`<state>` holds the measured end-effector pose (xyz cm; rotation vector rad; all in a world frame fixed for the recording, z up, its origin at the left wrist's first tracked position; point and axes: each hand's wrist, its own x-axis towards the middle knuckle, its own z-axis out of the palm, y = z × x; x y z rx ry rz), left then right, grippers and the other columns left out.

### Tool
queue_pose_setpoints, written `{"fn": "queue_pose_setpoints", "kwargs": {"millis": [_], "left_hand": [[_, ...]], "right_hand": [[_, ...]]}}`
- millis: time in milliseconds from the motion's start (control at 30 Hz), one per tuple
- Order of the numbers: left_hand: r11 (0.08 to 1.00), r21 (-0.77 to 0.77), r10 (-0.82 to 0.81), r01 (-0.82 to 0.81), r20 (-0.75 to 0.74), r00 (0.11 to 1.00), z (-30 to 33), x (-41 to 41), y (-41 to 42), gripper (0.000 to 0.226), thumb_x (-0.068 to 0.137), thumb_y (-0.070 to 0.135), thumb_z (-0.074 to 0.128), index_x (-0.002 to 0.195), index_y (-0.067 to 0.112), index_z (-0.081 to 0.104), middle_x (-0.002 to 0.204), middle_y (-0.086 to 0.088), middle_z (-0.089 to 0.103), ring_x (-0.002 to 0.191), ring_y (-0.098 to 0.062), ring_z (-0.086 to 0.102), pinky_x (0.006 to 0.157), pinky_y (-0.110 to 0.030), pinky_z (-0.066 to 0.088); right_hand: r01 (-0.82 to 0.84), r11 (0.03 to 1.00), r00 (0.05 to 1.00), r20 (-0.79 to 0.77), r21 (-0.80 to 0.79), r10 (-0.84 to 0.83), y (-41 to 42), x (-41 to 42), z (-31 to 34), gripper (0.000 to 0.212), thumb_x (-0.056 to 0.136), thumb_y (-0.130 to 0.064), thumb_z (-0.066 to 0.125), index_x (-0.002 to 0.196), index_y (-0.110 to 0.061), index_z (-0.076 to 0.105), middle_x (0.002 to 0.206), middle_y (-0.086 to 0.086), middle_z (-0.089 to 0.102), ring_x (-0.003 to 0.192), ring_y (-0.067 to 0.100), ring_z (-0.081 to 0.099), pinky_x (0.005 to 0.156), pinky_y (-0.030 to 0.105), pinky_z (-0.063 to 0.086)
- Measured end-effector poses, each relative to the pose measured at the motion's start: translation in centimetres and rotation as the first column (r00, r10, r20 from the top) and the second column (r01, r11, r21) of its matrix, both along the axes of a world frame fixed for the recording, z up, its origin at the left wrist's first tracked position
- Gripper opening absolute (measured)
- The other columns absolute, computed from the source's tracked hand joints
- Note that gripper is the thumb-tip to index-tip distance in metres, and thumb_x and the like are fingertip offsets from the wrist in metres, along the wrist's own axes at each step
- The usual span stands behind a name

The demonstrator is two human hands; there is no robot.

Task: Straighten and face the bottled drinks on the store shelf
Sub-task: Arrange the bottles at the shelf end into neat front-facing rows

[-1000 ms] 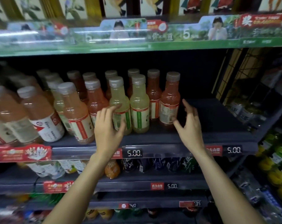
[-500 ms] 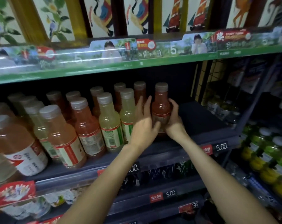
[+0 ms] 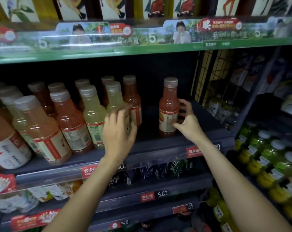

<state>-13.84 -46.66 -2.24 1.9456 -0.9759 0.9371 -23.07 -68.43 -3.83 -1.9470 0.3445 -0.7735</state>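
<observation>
- Two bare hands reach into a dark store shelf (image 3: pixel 158 146) stocked with bottled drinks, seen from a camera worn on the person's head.
- The right hand (image 3: pixel 186 122) grips a red-orange bottle (image 3: pixel 169 107) from its right side — thumb across the label at the front, fingers curled round behind. This bottle stands upright near the shelf's front edge, alone, apart from the other bottles, with a gap of bare shelf to its left.
- The left hand (image 3: pixel 119 131) is raised with fingers relaxed and slightly spread, blurred by motion. It hovers in front of a pale yellow bottle (image 3: pixel 116 101) and holds nothing; whether the fingertips touch the bottle cannot be told.
- Just behind and to the right of the left hand stands another red bottle (image 3: pixel 132 99), upright, further back on the shelf.
- To the left, a second pale yellow bottle (image 3: pixel 93 114), a red-orange bottle with a cream label (image 3: pixel 70 119) and a peach-coloured bottle (image 3: pixel 41 129) stand in rows, with more bottles behind them — all have grey caps.
- A green promotional strip (image 3: pixel 141 41) runs along the shelf edge above.
- A price tag (image 3: pixel 162 193) reading 5.00 sits on a lower shelf edge.
- At the far right, yellow-green bottles (image 3: pixel 267 158) fill a neighbouring rack.
</observation>
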Motion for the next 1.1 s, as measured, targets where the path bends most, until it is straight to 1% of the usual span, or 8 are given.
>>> {"fn": "queue_pose_setpoints", "kwargs": {"millis": [133,233,367,600,733,867,1000,1100], "left_hand": [[0.991,-0.039,0.128,-0.127,0.012,0.992,-0.1,1.7,2.0,0.047,0.077,0.012,0.064,0.122,0.009,0.050,0.123,-0.015,0.055,0.110,-0.029,0.042,0.094,-0.033,0.033],[0.985,-0.005,0.173,-0.174,-0.071,0.982,-0.3,2.4,2.5,0.057,0.075,0.018,0.066,0.128,0.010,0.048,0.133,-0.013,0.048,0.121,-0.032,0.036,0.100,-0.040,0.031],[0.961,0.114,0.262,-0.254,-0.061,0.963,-0.4,2.7,2.4,0.068,0.076,0.023,0.073,0.136,0.012,0.044,0.134,-0.011,0.049,0.120,-0.028,0.033,0.092,-0.047,0.036],[0.941,0.188,0.290,-0.283,-0.011,0.957,-0.7,3.0,1.6,0.073,0.077,0.035,0.074,0.139,0.014,0.042,0.132,-0.009,0.051,0.114,-0.026,0.036,0.089,-0.049,0.037],[0.940,0.159,0.300,-0.301,0.029,0.954,-0.8,3.2,1.7,0.074,0.076,0.037,0.075,0.138,0.014,0.040,0.129,-0.010,0.053,0.111,-0.025,0.037,0.087,-0.047,0.037],[0.922,0.183,0.340,-0.340,0.034,0.940,-0.9,3.2,1.4,0.084,0.074,0.046,0.073,0.141,0.011,0.036,0.133,-0.011,0.050,0.113,-0.026,0.037,0.086,-0.047,0.038],[0.916,0.207,0.342,-0.344,0.050,0.938,-1.3,3.4,1.1,0.087,0.078,0.049,0.067,0.146,0.012,0.028,0.141,-0.009,0.043,0.122,-0.028,0.036,0.091,-0.047,0.034],[0.913,0.210,0.347,-0.349,0.047,0.937,-1.4,3.5,1.1,0.086,0.079,0.047,0.067,0.147,0.013,0.027,0.143,-0.010,0.042,0.123,-0.029,0.034,0.093,-0.047,0.033]], "right_hand": [[-0.090,0.987,0.995,-0.038,0.132,0.096,-0.2,1.9,-0.7,0.064,0.087,-0.007,0.064,0.139,-0.021,0.030,0.143,0.006,0.040,0.130,0.021,0.041,0.106,0.044,0.039],[0.053,0.991,0.997,-0.070,0.121,-0.045,-0.1,3.5,-1.4,0.075,0.085,-0.010,0.066,0.147,-0.025,0.024,0.148,0.007,0.028,0.136,0.024,0.030,0.111,0.050,0.031],[0.121,0.991,0.991,-0.063,0.059,-0.117,1.1,5.1,-1.3,0.107,0.064,-0.033,0.085,0.144,-0.036,0.014,0.123,-0.002,0.048,0.124,0.023,0.042,0.102,0.042,0.037],[-0.109,0.976,0.983,-0.122,0.189,0.134,-1.2,5.6,0.0,0.068,0.079,-0.014,0.074,0.136,-0.013,0.036,0.128,0.001,0.051,0.123,0.018,0.048,0.092,0.024,0.044],[0.009,0.999,0.997,-0.080,0.031,-0.007,-1.1,5.4,0.2,0.057,0.088,-0.015,0.064,0.140,-0.016,0.041,0.148,0.005,0.035,0.134,0.021,0.036,0.108,0.035,0.035],[0.196,0.913,0.951,0.297,-0.357,-0.088,3.2,4.5,1.0,0.033,0.089,-0.017,0.058,0.121,-0.012,0.057,0.115,0.004,0.057,0.095,0.016,0.059,0.081,0.038,0.054],[0.036,0.922,0.998,-0.029,-0.386,-0.051,6.7,8.1,4.5,0.057,0.088,-0.036,0.063,0.136,-0.010,0.043,0.128,0.006,0.056,0.099,0.018,0.062,0.083,0.029,0.050],[-0.033,0.934,0.995,-0.099,-0.355,-0.002,7.2,10.5,6.3,0.043,0.084,-0.042,0.068,0.112,-0.013,0.055,0.099,0.002,0.065,0.092,0.017,0.065,0.071,0.021,0.047]]}}
